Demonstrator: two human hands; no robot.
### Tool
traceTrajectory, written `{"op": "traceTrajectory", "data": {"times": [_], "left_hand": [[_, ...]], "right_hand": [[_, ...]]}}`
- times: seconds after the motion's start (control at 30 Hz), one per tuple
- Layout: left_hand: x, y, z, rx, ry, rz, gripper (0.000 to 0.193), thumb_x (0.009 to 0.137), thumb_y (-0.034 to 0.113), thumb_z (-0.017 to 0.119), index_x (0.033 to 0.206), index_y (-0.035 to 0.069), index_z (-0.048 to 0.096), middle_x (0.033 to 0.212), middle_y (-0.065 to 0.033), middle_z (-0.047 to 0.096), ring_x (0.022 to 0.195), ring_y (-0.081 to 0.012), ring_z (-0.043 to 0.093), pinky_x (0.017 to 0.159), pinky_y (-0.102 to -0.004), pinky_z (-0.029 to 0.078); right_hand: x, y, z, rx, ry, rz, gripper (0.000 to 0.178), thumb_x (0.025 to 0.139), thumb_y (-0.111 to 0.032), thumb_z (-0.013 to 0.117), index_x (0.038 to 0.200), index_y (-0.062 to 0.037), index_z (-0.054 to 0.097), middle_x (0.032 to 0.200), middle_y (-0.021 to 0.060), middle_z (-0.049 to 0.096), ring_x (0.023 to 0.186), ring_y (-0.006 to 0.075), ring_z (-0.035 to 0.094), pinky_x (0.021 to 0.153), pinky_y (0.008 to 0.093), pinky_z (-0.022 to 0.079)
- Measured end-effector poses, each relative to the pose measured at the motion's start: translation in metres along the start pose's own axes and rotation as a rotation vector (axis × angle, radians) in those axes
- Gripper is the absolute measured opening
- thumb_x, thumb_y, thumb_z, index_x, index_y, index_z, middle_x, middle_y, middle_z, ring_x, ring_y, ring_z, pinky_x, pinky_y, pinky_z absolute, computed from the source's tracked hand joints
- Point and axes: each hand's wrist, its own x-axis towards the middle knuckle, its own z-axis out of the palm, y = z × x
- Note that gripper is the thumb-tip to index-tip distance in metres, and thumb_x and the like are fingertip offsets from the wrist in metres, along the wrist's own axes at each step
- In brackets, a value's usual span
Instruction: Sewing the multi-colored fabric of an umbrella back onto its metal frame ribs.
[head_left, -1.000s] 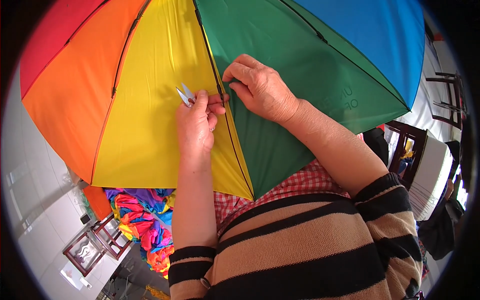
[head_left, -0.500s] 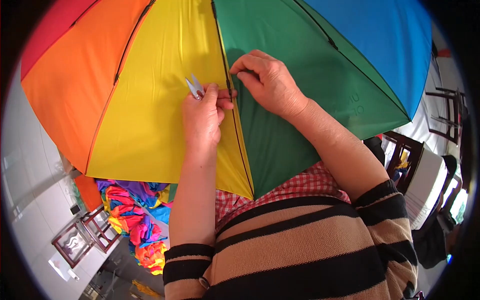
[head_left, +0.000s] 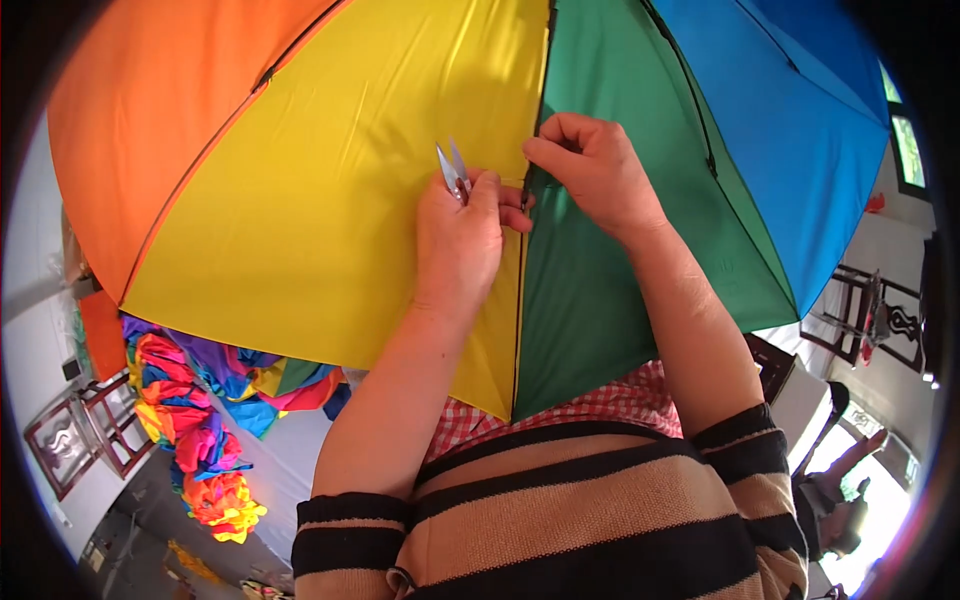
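Spread open over my lap is an umbrella canopy with orange, yellow, green and blue panels, its inner side with the ribs facing me. A dark metal rib runs along the seam between yellow and green. My left hand is closed around small thread snips, blades pointing up, while its fingertips touch this rib. Just above and to the right, my right hand pinches thumb and finger together at the rib. Whatever lies in that pinch is too small to make out.
Bunched multicoloured fabric hangs at the lower left, by a dark wooden chair. A red checked cloth covers my lap under the canopy. More wooden chairs stand at the right, near a bright doorway.
The canopy and both hands now appear farther right in the picture. My right thumb and finger have come to the rib, from slightly right of it. The snips stay in my left hand.
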Motion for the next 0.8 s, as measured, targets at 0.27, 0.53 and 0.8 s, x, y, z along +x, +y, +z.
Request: {"op": "traceTrajectory", "data": {"times": [0.27,0.53,0.8], "left_hand": [[-0.0033,0.0017,0.0033,0.078,0.007,0.053,0.017,0.097,0.014,0.047,0.092,-0.001,0.052,0.079,-0.0135,0.066,0.056,-0.0138,0.060,0.048,-0.0253,0.041],[0.0010,-0.0046,0.0070,0.083,0.047,0.097,0.013,0.093,0.007,0.053,0.087,-0.003,0.047,0.068,-0.0113,0.060,0.049,-0.0167,0.059,0.046,-0.0308,0.046],[0.0017,-0.0048,0.0088,0.149,0.069,0.121,0.012,0.092,0.005,0.054,0.085,-0.003,0.049,0.064,-0.0096,0.058,0.048,-0.0165,0.059,0.045,-0.0303,0.046]], "right_hand": [[-0.0022,-0.0054,-0.0063,0.206,-0.088,0.133,0.021,0.084,-0.016,0.067,0.072,-0.0038,0.056,0.065,-0.0082,0.046,0.063,0.0022,0.039,0.055,0.0213,0.034],[-0.0028,-0.0071,-0.0060,0.229,-0.078,0.184,0.020,0.085,-0.016,0.067,0.073,-0.0040,0.057,0.067,-0.0077,0.048,0.064,0.0020,0.040,0.057,0.0209,0.035],[-0.0042,-0.0036,-0.0068,0.220,-0.066,0.169,0.018,0.086,-0.016,0.067,0.076,-0.0032,0.059,0.067,-0.0072,0.049,0.064,0.0021,0.041,0.056,0.0207,0.035]]}}
